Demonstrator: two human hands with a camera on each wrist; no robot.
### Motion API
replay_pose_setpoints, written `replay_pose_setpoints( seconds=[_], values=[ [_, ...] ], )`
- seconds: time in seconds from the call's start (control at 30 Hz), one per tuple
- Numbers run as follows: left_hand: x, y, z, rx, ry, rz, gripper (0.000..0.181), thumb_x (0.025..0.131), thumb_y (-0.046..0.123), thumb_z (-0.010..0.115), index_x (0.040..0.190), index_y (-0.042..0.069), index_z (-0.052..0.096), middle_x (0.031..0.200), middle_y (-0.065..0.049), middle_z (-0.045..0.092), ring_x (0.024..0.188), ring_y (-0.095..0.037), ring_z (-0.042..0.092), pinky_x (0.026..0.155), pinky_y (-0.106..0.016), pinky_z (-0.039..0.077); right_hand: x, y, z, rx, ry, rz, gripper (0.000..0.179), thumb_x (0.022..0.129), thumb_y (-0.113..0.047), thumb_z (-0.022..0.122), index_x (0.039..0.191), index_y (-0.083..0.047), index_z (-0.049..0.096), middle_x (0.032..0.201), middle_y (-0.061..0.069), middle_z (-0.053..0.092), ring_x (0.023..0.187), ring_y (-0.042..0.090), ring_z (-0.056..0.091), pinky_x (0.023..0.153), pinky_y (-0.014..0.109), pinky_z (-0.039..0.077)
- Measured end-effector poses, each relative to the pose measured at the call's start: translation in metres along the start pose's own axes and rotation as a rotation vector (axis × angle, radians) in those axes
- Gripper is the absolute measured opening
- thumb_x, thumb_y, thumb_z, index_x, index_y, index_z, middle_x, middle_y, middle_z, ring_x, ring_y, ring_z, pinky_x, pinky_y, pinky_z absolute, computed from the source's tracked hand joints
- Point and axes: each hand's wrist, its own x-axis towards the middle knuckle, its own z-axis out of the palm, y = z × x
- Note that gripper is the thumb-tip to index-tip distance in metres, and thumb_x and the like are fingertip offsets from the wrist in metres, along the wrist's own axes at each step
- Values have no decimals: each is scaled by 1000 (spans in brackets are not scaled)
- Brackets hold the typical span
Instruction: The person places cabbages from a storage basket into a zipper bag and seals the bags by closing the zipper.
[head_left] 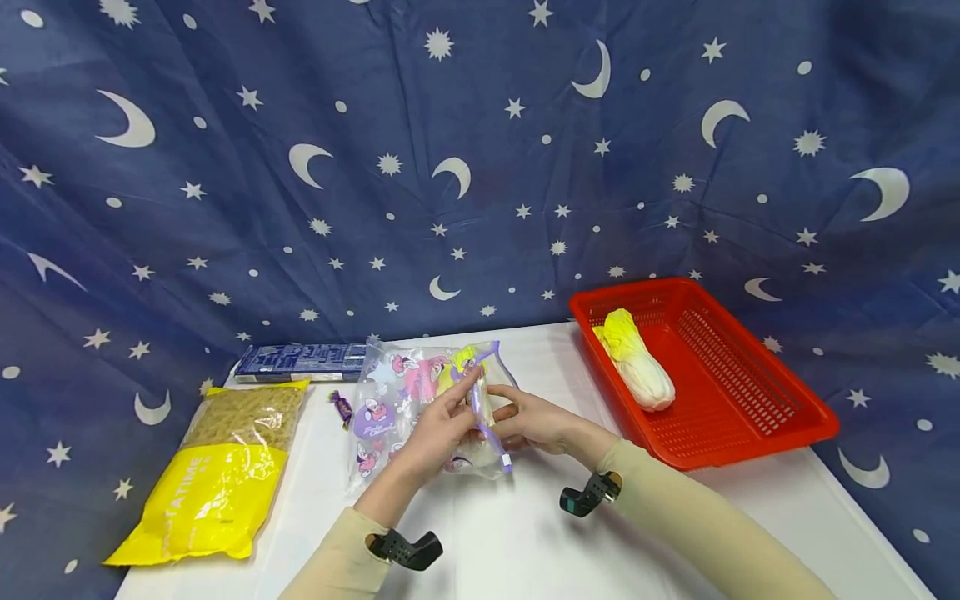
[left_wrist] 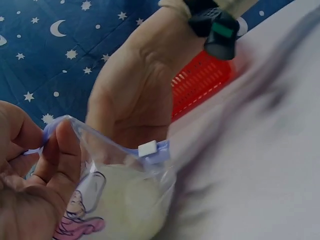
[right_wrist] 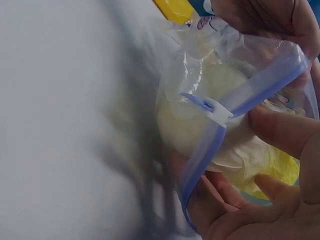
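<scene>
A clear zip bag [head_left: 390,417] with pink and purple cartoon prints lies mid-table, its mouth with the purple zip strip and white slider [left_wrist: 148,149] facing right. My left hand [head_left: 442,429] pinches the zip edge between thumb and fingers. A Chinese cabbage [right_wrist: 240,150] with a pale base and yellow leaves is at the mouth, its rounded base inside the plastic. My right hand [head_left: 536,421] reaches into the mouth, thumb and fingers curled about that cabbage. Plastic and fingers partly hide it. Another Chinese cabbage [head_left: 637,362] lies in the red basket [head_left: 738,333].
At left lies a yellow pasta bag [head_left: 217,483]. A blue flat box [head_left: 300,363] is behind it against the starry curtain [head_left: 495,142]. Beside the zip bag sits a small purple-wrapped candy [head_left: 341,408]. The red basket's near wall stands right of my right forearm.
</scene>
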Motion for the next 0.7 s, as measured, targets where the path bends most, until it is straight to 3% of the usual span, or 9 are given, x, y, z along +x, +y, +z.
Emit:
replay_pose_setpoints(
  seconds=[0.07,0.17,0.43,0.7],
  values=[
    [-1,-1,-1,-47,-14,-9,73,96,-2,51,162,25,34,136,-25,55,81,-16,57,74,-24,55,4,0,1,-3,1,-2,87,90,-7,73,161,-11,23,122,21,63,96,26,70,81,36,61],
    [-3,0,-3,-106,-30,-17,75,95,-3,52,162,22,32,145,-30,46,81,-15,56,74,-22,54,8,1,6,-55,38,-1,85,91,-11,74,160,-8,24,121,21,61,94,26,71,79,35,60],
    [-2,8,-11,-158,1,40,75,94,-7,47,163,15,28,167,-5,26,83,-15,61,78,-24,58,7,2,13,-162,165,-38,81,89,-21,77,155,-4,34,120,19,58,93,23,66,73,31,57],
    [-1,18,-17,-168,50,61,76,92,-6,49,162,14,30,160,-12,37,81,-14,58,75,-24,57,-11,-3,14,-267,283,-177,65,91,-23,76,147,-5,50,122,14,65,100,24,68,84,36,61]
  ],
)
